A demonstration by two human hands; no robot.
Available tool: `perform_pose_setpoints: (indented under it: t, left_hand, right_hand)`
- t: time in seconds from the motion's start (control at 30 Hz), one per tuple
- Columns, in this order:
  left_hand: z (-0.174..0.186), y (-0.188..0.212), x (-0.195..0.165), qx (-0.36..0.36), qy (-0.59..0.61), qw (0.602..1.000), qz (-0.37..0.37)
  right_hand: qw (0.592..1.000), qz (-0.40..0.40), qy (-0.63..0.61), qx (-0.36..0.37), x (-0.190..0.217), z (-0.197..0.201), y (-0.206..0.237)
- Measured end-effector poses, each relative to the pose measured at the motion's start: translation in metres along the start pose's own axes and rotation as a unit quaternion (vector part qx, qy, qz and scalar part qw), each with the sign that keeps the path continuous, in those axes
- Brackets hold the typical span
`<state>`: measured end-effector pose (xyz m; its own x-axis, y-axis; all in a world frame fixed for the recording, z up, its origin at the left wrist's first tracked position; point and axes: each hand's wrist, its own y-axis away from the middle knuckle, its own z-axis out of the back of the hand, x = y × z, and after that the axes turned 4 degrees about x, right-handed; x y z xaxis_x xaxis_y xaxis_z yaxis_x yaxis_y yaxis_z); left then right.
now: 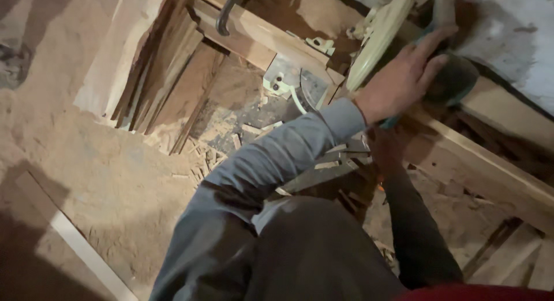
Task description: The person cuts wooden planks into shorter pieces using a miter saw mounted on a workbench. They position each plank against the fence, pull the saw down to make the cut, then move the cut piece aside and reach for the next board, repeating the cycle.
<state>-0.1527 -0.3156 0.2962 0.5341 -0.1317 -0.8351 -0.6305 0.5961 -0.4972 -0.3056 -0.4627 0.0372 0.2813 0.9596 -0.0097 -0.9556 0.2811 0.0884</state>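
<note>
My left hand (404, 76) reaches up and to the right in a grey sleeve and lies over the dark rounded housing (459, 79) of a saw machine, fingers wrapped across its top. A pale yellow-green disc guard (378, 35) stands on edge just left of that hand. My right hand (385, 154) sits lower, in shadow beneath the left forearm, against a bundle of thin wood strips (340, 162). Whether it grips them is hidden by the dark.
A wooden frame beam (485, 168) runs diagonally at the right. Leaning planks (167, 76) stand at the upper left, with small offcuts (208, 156) below them. Sawdust (104, 180) covers the ground, and a pale strip (86, 249) lies at the lower left. A black curved handle (225, 12) hangs at the top.
</note>
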Motion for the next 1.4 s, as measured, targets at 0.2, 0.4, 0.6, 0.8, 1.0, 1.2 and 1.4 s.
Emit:
perform_pose_setpoints:
  t: [0.2,0.4,0.6,0.8,1.0,1.2,1.4]
  left_hand:
    - [0.038,0.116,-0.001,0.045,0.053,0.997,0.028]
    - [0.02,0.191,0.133,0.104,-0.279,0.952,0.069]
    - [0.005,0.164,0.249,0.103,-0.41,0.902,0.086]
    - [0.046,0.216,0.243,0.139,-0.362,0.913,0.128]
    - [0.095,0.281,0.211,0.217,-0.415,0.856,0.216]
    - [0.057,0.25,0.225,0.009,-0.189,0.957,0.218]
    - [0.042,0.183,0.245,-0.126,-0.157,0.944,0.26]
  right_hand:
    - [0.892,0.037,-0.448,-0.037,-0.039,0.038,0.038]
    - [0.975,0.073,-0.076,-0.194,-0.143,0.053,0.081]
    - [0.948,-0.07,-0.254,-0.181,-0.182,0.028,0.105]
    - [0.941,-0.097,-0.283,-0.16,-0.181,0.004,0.107]
    - [0.967,-0.106,-0.112,-0.205,-0.179,-0.011,0.109]
    - [0.959,-0.076,-0.167,-0.215,-0.149,0.001,0.102]
    - [0.959,-0.079,-0.182,-0.205,-0.073,0.028,0.061]
